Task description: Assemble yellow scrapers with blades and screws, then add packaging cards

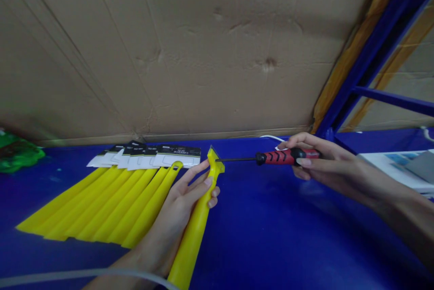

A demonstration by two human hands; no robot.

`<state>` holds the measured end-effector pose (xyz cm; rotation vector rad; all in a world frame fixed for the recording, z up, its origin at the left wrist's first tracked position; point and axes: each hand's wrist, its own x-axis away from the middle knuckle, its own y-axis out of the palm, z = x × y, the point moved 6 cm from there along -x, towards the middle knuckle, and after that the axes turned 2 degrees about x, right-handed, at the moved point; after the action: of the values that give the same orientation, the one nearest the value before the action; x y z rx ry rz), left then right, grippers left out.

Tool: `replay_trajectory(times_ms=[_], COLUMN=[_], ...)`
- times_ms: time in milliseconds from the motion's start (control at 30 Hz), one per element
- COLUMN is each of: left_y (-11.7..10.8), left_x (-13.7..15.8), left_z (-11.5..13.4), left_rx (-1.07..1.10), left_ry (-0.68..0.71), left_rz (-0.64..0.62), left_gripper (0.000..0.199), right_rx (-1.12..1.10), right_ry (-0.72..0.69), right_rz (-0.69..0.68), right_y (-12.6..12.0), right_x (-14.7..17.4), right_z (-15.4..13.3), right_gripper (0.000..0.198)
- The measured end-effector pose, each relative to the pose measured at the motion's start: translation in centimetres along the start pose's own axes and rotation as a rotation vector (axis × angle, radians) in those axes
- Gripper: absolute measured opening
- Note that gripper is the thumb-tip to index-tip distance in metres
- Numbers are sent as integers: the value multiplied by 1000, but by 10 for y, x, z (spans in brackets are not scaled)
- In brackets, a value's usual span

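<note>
My left hand (pixel 185 204) is wrapped round the neck of a long yellow scraper (pixel 193 242), its head up and its handle running down toward me. A thin dark blade edge shows at the scraper's head. From the right, my right hand (pixel 315 159) grips a red and black screwdriver (pixel 283 157). The screwdriver's shaft lies level, and its tip meets the side of the scraper's head; the exact contact point is too small to make out. Left of my left hand lies a row of several more yellow scrapers (pixel 101 204), fanned out side by side.
Black and white printed cards (pixel 176 156) lie at the upper ends of the row. Behind the blue table (pixel 257 235) stands a cardboard wall (pixel 203 54). Green plastic (pixel 20 152) sits at far left, a blue metal frame (pixel 366 50) and a white printed item (pixel 400 170) at right.
</note>
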<state>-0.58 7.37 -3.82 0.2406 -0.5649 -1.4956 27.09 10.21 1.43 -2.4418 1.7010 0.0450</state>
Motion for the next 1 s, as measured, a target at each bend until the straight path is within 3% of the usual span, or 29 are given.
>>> replay_trajectory(times_ms=[233,333,533,667,800,1000], left_y=[1,1,-2,-1,1,-1], left_x=[3,3,-1,2,3,-2], left_z=[2,2,2,0,-1,2], left_rx=[-3,-11,-16,-20,-14,5], left_ry=[20,23,14,10,4,12], left_rz=[8,7,1,9,-4,-25], left_gripper=[61,62,62,64,60,56], right_rx=[219,281,90,148,258,116], right_ry=[-56,-3,-33,-102,-22,-69], right_rz=[154,197,107,126,157,84], right_y=[1,2,6,4,2,5], right_x=[-5,-7,-2,-2,-6,-3], right_z=[-2,0,-5,-9,1,-3], right_gripper=[42,51,38,30,45,37])
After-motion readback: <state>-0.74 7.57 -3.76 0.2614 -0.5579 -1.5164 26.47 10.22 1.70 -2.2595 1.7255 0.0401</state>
